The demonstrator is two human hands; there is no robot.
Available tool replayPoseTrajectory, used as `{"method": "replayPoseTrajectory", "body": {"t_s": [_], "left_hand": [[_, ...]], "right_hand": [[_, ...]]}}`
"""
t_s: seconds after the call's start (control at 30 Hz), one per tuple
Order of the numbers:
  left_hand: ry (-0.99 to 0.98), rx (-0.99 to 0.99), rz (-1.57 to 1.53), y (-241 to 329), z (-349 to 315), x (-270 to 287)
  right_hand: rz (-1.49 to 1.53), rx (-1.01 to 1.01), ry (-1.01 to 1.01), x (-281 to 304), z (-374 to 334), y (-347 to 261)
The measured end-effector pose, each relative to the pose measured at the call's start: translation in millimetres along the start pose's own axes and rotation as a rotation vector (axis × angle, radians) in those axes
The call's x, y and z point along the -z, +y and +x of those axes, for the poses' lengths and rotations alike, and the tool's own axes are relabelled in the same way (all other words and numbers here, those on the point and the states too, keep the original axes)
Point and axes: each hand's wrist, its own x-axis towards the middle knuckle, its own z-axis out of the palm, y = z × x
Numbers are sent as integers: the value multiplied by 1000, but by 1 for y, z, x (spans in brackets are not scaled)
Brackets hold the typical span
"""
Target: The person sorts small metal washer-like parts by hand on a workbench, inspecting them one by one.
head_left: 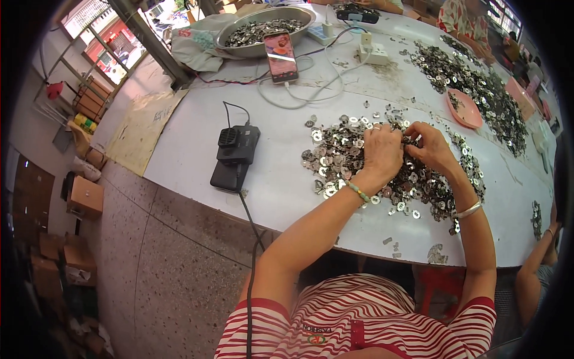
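Observation:
A heap of small, shiny metal pieces [338,157], many ring-shaped, is spread on the white table in front of me. My left hand [382,152] is over the middle of it, fingers curled down among the pieces; a ring and a beaded bracelet show on that arm. Close beside it, my right hand [431,148] is bent inward, thumb and fingers drawn together near the left fingertips. A silver bangle circles the right wrist. Whatever is between the fingers of either hand is too small or hidden to make out.
Left of the heap lies a black device [236,149] with a cable. Further back are a propped phone [281,57], white cables, a power strip [373,54] and a metal basin [224,45] of pieces. A pink tray [472,116] sits by another heap [502,102]; other people sit around the table.

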Motion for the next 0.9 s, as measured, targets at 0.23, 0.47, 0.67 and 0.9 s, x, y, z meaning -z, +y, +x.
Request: {"method": "replayPoseTrajectory", "body": {"t_s": [0.23, 0.47, 0.67, 0.9], "left_hand": [[-10, 14, -51, 0, 3, 2], [-17, 1, -57, 1, 2, 1], [9, -17, -65, 1, 0, 3], [12, -14, -112, 5, 0, 4]], "right_hand": [[-4, -36, -9, 4, -2, -18], [40, -50, -15, 11, -21, -27], [-162, 83, -65, 27, -53, -45], [-286, 22, -208, 15, -75, -57]]}}
